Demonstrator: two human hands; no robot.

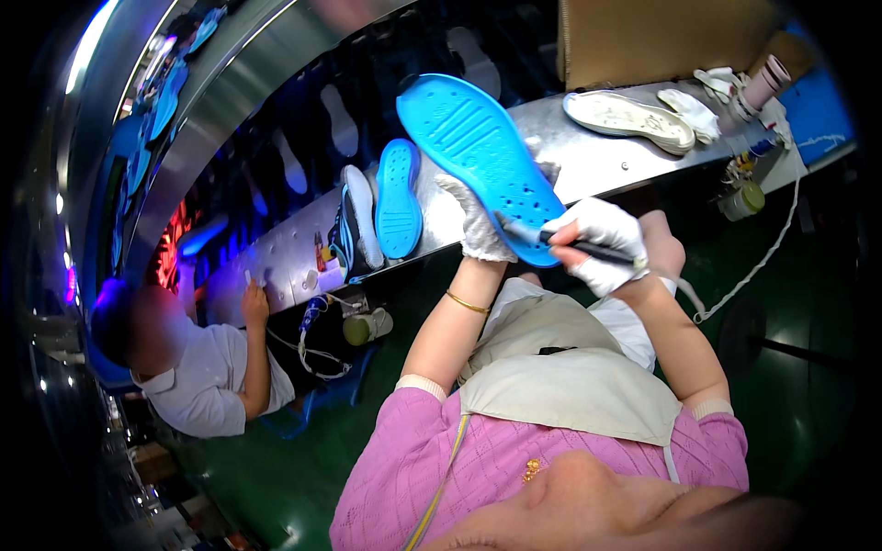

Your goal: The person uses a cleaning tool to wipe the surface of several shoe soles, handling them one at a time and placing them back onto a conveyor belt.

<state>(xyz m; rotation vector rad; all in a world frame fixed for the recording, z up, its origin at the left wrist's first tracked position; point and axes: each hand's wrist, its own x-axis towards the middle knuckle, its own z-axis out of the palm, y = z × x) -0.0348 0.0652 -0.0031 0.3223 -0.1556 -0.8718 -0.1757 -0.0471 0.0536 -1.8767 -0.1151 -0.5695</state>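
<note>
One large blue sole [478, 151] is held up over the front edge of a metal bench [634, 167], tilted, with its patterned face turned up toward the head. It is gripped from below by the gloved left hand [473, 220], closed about its sides; the upper face is thus left largely uncovered, presumably so that the grooves and holes can be reached. The narrower end is pointed toward the body, perhaps because the right hand is most easily brought to it there.

A dark-handled brush [588, 246] is pinched in the gloved right hand [602, 243], its fingers drawn narrow around the handle much as a pen is held, which seems suited to fine control. The bristles are laid over the narrower end; whether they are pressed against it cannot be told.

On the bench, a smaller blue sole [399, 197] is set beside a dark shoe [356, 225], both near the left hand, probably to be kept within reach. A whitish sole [629, 121] and some white cloths [694, 112] are placed to the right, before a cardboard box [671, 41]. Farther left, a co-worker [207, 367] is seated at the same bench.
</note>
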